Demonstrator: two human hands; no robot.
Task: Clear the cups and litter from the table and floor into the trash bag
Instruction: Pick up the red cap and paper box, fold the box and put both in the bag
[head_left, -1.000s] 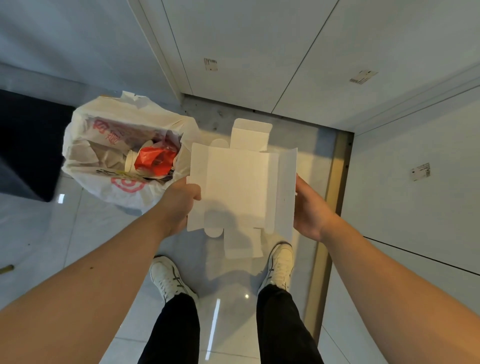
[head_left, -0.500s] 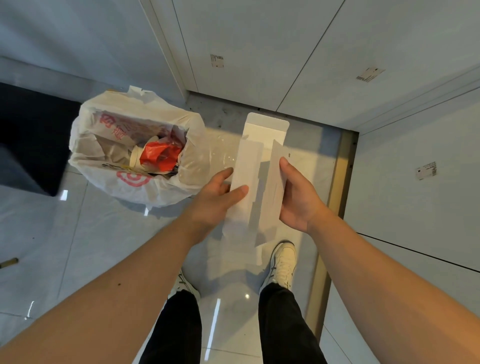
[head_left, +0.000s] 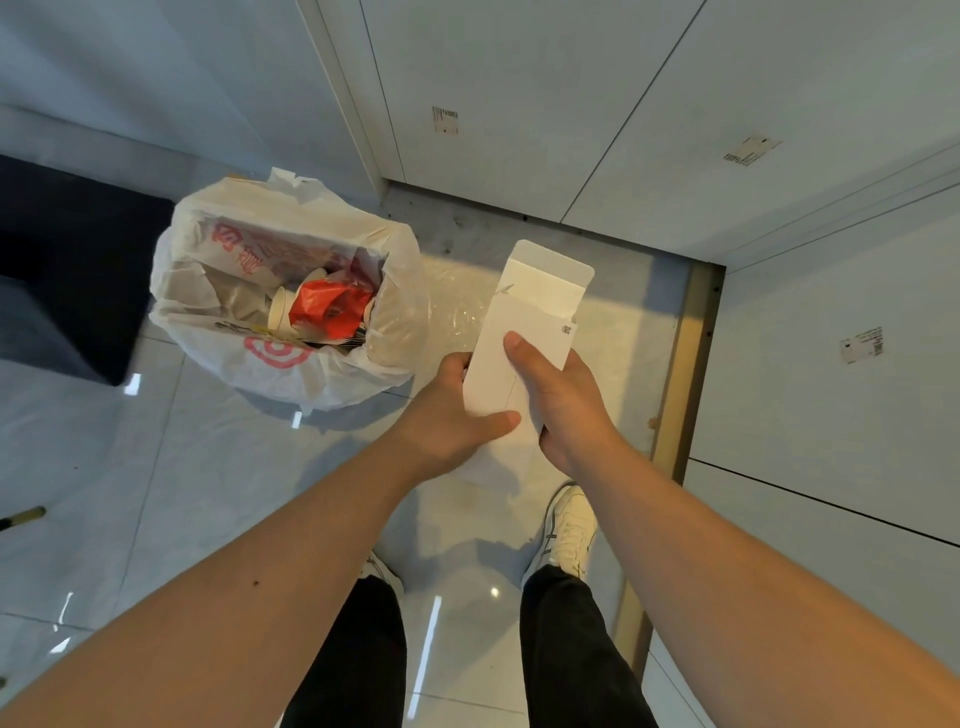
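Hands (head_left: 457, 410) gripping flattened carton (head_left: 524, 338), seemingly folded, beside trash bag (head_left: 270, 358)

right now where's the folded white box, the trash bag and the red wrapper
folded white box (head_left: 524, 338): head view, its flat front panel
trash bag (head_left: 270, 358): head view, its near wall by the red logo
red wrapper (head_left: 327, 306): head view, its crumpled middle

One flattened white cardboard box (head_left: 524, 332). One white plastic trash bag with red print (head_left: 280, 364), holding one pale paper cup (head_left: 279, 313) and one crumpled red wrapper (head_left: 327, 309); other litter inside cannot be counted. Two bare hands: left hand (head_left: 457, 415), right hand (head_left: 561, 395). Two white sneakers (head_left: 569, 525). Three small printed labels (head_left: 445, 119) on the wall panels.
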